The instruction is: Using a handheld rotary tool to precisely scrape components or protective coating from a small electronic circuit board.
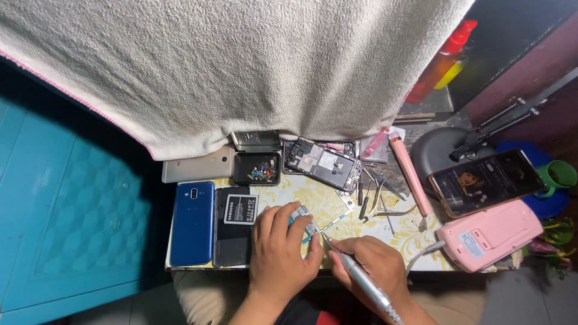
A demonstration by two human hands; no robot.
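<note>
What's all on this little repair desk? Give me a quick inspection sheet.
Surface: small table with a yellow floral cover, crowded.
Job's things: small circuit board under the left hand; right hand holds a pen-like tool, tip at the board.
Clutter: blue phone, battery, opened phone, tray of small parts, tweezers, pink box.
Hands: both bare, both busy.
Cables: white cord beside the pink box.
Surroundings: towel above, lit phone on the right.
</note>
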